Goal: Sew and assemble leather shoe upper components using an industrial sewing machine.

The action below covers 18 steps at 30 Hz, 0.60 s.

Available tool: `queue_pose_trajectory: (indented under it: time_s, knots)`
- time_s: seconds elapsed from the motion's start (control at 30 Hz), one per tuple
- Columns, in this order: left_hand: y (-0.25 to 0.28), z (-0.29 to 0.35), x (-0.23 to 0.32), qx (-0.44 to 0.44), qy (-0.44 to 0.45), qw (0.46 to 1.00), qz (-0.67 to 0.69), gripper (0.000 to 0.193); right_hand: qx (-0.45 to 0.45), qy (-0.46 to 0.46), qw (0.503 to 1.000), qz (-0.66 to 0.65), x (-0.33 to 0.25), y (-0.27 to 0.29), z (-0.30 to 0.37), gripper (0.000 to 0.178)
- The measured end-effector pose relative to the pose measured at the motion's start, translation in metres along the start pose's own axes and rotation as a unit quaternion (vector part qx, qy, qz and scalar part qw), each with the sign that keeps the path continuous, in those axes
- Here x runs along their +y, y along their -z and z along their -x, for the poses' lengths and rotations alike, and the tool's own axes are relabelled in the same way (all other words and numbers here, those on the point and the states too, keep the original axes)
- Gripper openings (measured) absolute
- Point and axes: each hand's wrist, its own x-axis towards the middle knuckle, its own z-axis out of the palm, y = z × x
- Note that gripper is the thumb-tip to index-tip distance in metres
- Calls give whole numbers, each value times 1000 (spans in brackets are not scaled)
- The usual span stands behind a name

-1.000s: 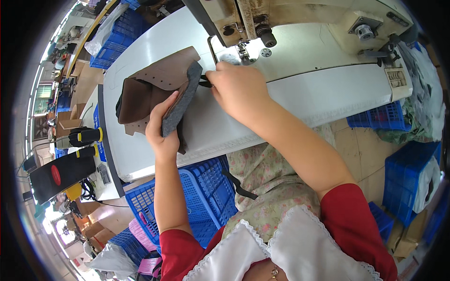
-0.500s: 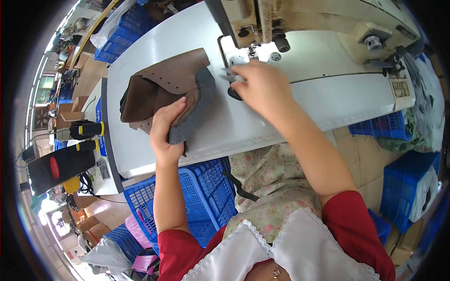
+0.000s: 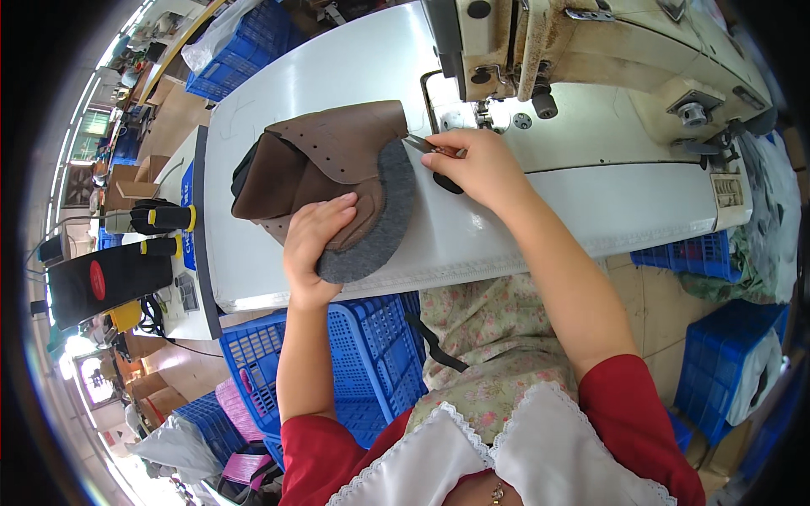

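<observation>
A brown leather shoe upper (image 3: 283, 177) with punched holes and a curved grey felt-like lining edge (image 3: 390, 228) lies on the white sewing table (image 3: 472, 228). My left hand (image 3: 314, 240) grips its near side, fingers pressed on the leather and the thumb out of sight. In my right hand (image 3: 481, 164) is a pair of small metal thread snips (image 3: 421, 145). Their points are at the upper end of the grey edge, close to the leather; whether they touch it I cannot tell. A black piece (image 3: 448, 183) lies just under my right hand.
The sewing machine head (image 3: 498, 51) with its needle and presser foot (image 3: 483, 114) stands beyond my right hand. A blue plastic basket (image 3: 359, 337) sits below the table edge. More blue crates (image 3: 726, 363) stand at right and far left.
The snips in my right hand have moved left, up to the shoe upper's edge. More of the grey edge faces up now. The whole view has shifted slightly.
</observation>
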Motion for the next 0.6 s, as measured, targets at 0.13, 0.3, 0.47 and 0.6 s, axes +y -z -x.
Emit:
queue_pose_trajectory:
  time_s: [0.13,0.3,0.47,0.6]
  knots:
    - [1,0,1,3,-5,1000,-7,40,-27,-15,1000,-5,-8,4,2,38]
    - [0,-1,1,2,-13,1000,-14,39,-11,-20,1000,6,-1,0,-1,35]
    - [0,-1,3,4,-16,1000,-15,38,-18,-23,999,-32,-1,-2,-3,38]
    - [1,0,2,2,-20,1000,-10,37,-33,-29,998,-40,-4,0,-6,39]
